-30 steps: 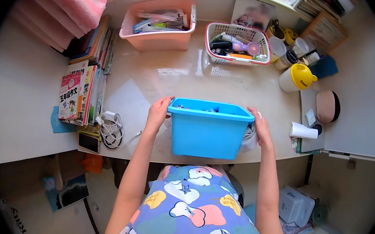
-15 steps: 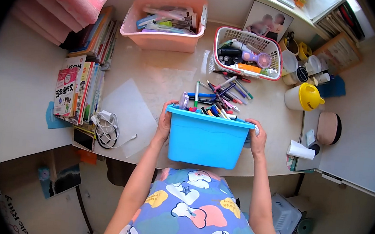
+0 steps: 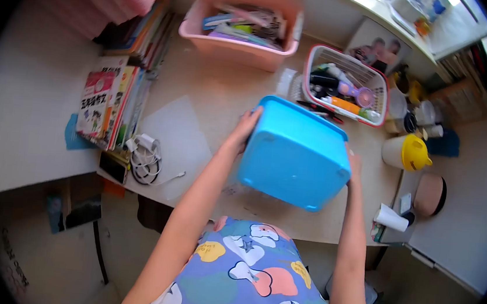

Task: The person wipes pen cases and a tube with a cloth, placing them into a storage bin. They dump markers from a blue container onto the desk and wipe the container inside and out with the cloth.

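Observation:
A blue plastic bin (image 3: 296, 163) is tipped away from me over the desk, so its underside faces me and its opening points to the back. My left hand (image 3: 245, 129) is closed on its left side near the rim. On the right side, my right hand (image 3: 353, 165) grips it too, its fingers partly hidden by the bin. The bin covers its own contents and the spot where pens lay on the desk. Just beyond its rim, some dark pens (image 3: 321, 111) show beside a white basket with a red rim (image 3: 377, 97).
A pink bin (image 3: 236, 48) with stationery stands at the back. Books (image 3: 99, 100), a white charger cable (image 3: 146, 157) and a clear sheet (image 3: 178, 134) are on the left. To the right are a yellow-lidded cup (image 3: 413, 154), a pink case (image 3: 429, 193) and a white roll (image 3: 391, 218).
Both hands have raised the blue bin and tipped it forward; its base now faces me. The pens seen inside and behind it are mostly hidden. The camera view has shifted slightly.

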A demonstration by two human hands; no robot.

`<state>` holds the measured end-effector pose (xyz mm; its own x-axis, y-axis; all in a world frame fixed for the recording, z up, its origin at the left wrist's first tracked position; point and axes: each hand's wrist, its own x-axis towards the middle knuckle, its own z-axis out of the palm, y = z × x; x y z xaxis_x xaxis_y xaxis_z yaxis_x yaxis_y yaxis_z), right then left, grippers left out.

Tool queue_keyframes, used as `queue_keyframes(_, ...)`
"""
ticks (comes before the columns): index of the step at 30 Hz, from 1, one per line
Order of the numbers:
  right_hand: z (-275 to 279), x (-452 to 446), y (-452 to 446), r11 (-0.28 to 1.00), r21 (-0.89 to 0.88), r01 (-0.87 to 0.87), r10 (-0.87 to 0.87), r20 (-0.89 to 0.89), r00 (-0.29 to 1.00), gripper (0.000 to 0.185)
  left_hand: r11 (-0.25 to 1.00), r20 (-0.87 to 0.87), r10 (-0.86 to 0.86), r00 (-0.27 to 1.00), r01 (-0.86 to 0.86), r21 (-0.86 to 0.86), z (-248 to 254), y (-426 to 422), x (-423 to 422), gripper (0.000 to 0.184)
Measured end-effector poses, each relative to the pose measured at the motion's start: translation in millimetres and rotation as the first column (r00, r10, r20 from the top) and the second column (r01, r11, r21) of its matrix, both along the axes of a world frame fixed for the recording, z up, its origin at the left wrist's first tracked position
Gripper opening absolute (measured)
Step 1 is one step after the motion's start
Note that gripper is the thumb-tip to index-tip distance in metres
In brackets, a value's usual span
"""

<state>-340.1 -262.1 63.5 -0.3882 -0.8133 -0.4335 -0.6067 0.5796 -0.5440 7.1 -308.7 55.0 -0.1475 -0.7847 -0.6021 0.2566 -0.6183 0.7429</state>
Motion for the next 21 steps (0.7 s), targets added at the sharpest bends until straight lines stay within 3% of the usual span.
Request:
queue_keyframes(2, -35, -24, -5, 0.998, -0.046, 0.03, -0.019, 0.224, 0.974, 0.061, 1.0, 0.027, 0.017, 0.999, -0.016, -0.01, -11, 2, -5, 0.066)
queue_keyframes(4, -70, -57, -2, 0.994, -0.086, 0.073, -0.021, 0.497, 0.867, 0.047, 0.995, 0.027, 0.039, 0.999, -0.036, -0.088, -16, 12, -1, 0.064)
queue_keyframes(6, -71, -52, 6, 0.972, -0.205, 0.112, 0.054, 0.663, 0.747, 0.031, 0.98, -0.001, 0.103, 0.995, -0.102, -0.173, -12, 32, -1, 0.06)
queue_keyframes(9, -80, -65, 7, 0.986, -0.161, -0.032, 0.143, 0.746, 0.651, 0.029, 0.951, -0.011, 0.199, 0.98, -0.196, -0.237, -26, 47, -3, 0.057)
queue_keyframes(12, -72, -59, 5, 0.991, -0.115, 0.066, 0.048, 0.78, 0.623, 0.026, 0.941, -0.021, 0.252, 0.967, -0.25, -0.227, -24, 47, -7, 0.056)
queue_keyframes(15, -52, -55, 0, 0.985, -0.106, 0.139, -0.001, 0.794, 0.608, 0.027, 0.924, 0.042, 0.235, 0.971, -0.21, -0.319, -16, 34, -8, 0.054)
queue_keyframes(21, -28, -47, 9, 0.983, -0.117, 0.141, -0.008, 0.741, 0.671, 0.032, 0.886, 0.001, 0.268, 0.964, -0.246, -0.393, 6, 31, -5, 0.053)
